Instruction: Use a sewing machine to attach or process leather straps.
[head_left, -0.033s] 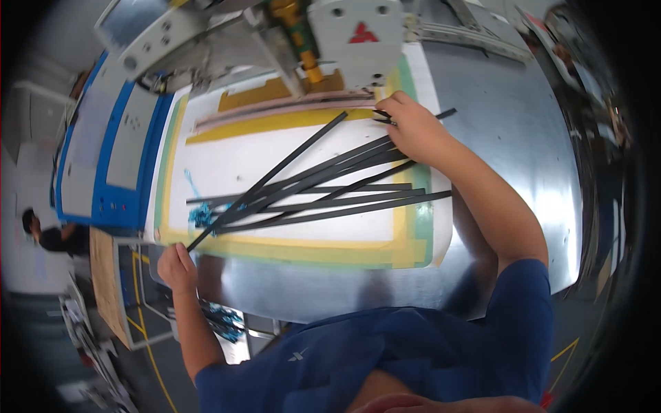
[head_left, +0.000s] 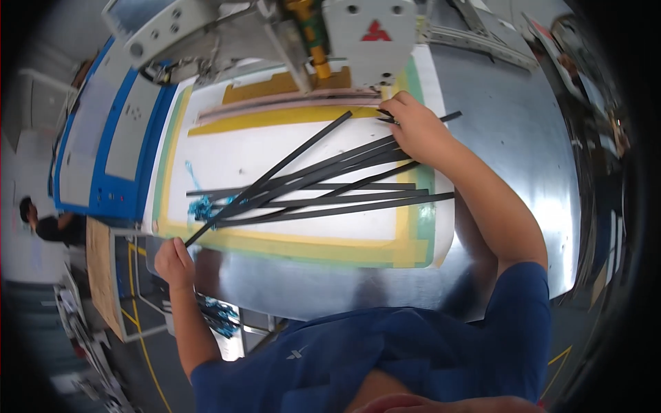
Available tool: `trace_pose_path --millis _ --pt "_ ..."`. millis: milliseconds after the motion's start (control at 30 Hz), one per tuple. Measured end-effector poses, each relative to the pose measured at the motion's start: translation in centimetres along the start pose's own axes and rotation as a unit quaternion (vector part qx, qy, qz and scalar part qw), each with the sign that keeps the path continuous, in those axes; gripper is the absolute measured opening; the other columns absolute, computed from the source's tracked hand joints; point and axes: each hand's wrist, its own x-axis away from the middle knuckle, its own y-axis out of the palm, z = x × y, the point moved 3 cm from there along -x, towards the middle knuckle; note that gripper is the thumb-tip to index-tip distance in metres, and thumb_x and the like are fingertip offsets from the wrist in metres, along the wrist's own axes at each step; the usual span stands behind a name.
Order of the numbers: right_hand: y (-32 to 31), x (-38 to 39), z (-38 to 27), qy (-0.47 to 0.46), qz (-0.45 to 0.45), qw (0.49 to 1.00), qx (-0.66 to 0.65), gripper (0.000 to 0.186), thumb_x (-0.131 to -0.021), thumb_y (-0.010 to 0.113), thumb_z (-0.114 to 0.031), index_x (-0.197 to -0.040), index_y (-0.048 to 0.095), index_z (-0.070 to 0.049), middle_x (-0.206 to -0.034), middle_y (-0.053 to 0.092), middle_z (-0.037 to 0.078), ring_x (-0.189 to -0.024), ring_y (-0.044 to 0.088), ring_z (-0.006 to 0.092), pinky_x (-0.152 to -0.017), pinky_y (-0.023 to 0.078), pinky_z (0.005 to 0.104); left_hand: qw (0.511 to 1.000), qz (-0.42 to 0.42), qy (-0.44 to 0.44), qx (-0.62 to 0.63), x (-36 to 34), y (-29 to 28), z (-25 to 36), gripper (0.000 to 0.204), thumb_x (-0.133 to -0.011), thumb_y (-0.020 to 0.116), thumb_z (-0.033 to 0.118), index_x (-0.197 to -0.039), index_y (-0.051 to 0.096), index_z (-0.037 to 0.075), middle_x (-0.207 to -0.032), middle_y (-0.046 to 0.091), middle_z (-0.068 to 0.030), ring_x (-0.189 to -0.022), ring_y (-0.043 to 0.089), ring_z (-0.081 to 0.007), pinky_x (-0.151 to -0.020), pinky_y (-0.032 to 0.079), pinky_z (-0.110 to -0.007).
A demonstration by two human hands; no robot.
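Shirt: your blue top [head_left: 358, 344] fills the near edge.
Lower bundle: dark strips with teal ends [head_left: 220, 320] sit at the near left, beyond the table's near edge.
Table: grey metal [head_left: 296, 286], bare along its near side.
Your left hand [head_left: 173, 263]: at the near left, closed, with thumb and fingers pinching the near end of one black strip.
Held strip [head_left: 306, 149]: it slants from your left hand toward the far right, crossing over other strips; its far end lies clear of your right hand.
Taped border [head_left: 412, 251]: yellow and green, around the white sheet [head_left: 241, 148].
Teal clump [head_left: 201, 208]: tangled, on the sheet's left side, beside the strips.
Loose strips [head_left: 372, 206]: several black lengths lie left to right on the sheet, overlapping at the left.
Fanned strips [head_left: 344, 162]: they run toward the far right, to your right hand.
Your right hand [head_left: 417, 129]: at the far right of the sheet, fingers curled in around a small dark item [head_left: 387, 117]; you cannot tell its kind here, nor whether the palm grips the strips beneath.
Mustard strip [head_left: 275, 120]: just left of your right fingertips.
Machine head [head_left: 375, 34]: pale, beyond everything on the sheet.
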Motion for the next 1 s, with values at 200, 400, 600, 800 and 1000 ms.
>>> trace_pose_path --millis 200,400,600,800,1000 --pt "2.9 -2.9 -1.5 -0.086 -0.002 0.992 0.091 0.036 -0.086 0.059 0.009 -0.120 0.067 0.000 -0.120 0.063 0.017 -0.110 0.067 0.0370 -0.095 0.056 0.0434 0.999 0.032 -0.042 0.000 2.4 -1.8 -1.1 0.028 -0.105 0.055 0.016 -0.079 0.060 0.005 -0.072 0.059 -0.0159 -0.066 0.059 -0.0409 -0.059 0.044 -0.051" --pt "4.1 -4.5 -2.3 -0.074 -0.043 0.991 0.104 0.034 -0.086 0.059 0.009 -0.117 0.070 0.000 -0.120 0.064 0.018 -0.112 0.067 0.0382 -0.097 0.055 0.0445 0.998 0.040 -0.035 0.015 3.2 -1.4 -1.4 0.028 -0.105 0.056 0.016 -0.080 0.061 0.004 -0.073 0.060 -0.0153 -0.066 0.059 -0.0402 -0.060 0.044 -0.049" --pt "3.5 -3.9 -5.3 -0.067 -0.028 0.997 -0.007 0.030 -0.092 0.068 -0.003 -0.122 0.071 -0.004 -0.125 0.064 0.019 -0.116 0.064 0.0395 -0.102 0.053 0.0448 0.996 0.043 -0.055 0.053 3.4 -0.9 -1.9 0.028 -0.105 0.057 0.016 -0.080 0.061 0.004 -0.073 0.060 -0.0156 -0.066 0.059 -0.0399 -0.060 0.044 -0.048" --pt "3.8 -3.7 -4.1 -0.100 -0.120 0.988 -0.002 0.021 -0.094 0.071 -0.008 -0.114 0.069 -0.003 -0.114 0.066 0.016 -0.109 0.065 0.0347 -0.095 0.052 0.0421 0.993 0.083 -0.029 0.072 -0.5 -0.4 -0.5 0.023 -0.105 0.058 0.017 -0.087 0.066 0.005 -0.078 0.064 -0.0154 -0.069 0.062 -0.0383 -0.060 0.045 -0.047" --pt "-7.0 0.5 -0.1 -0.018 0.016 0.961 -0.274 0.010 -0.101 0.068 -0.013 -0.106 0.066 -0.005 -0.083 0.062 -0.002 -0.075 0.055 0.0055 -0.065 0.046 0.0243 0.983 0.069 -0.092 0.141 -7.5 -0.9 3.7 0.022 -0.101 0.069 0.026 -0.101 0.070 0.004 -0.084 0.066 -0.0120 -0.070 0.063 -0.0288 -0.067 0.051 -0.039"
